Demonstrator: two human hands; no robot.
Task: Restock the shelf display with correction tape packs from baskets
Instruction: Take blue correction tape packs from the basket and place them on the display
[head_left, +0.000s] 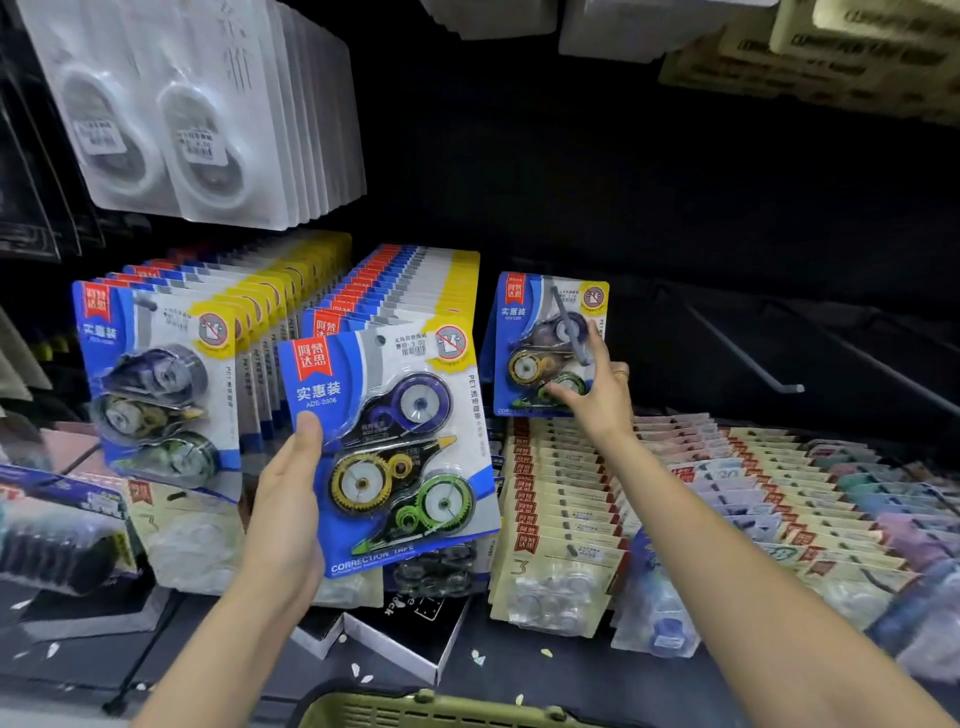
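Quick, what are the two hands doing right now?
Left hand: holds a blue correction tape pack.
Right hand: holds another pack on a hook.

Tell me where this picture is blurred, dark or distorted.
Head view: the held correction tape pack in the left hand is sharp and well lit; white packs at upper left are blurred; the shelf back is near black; wide-angle bending shows at the edges.
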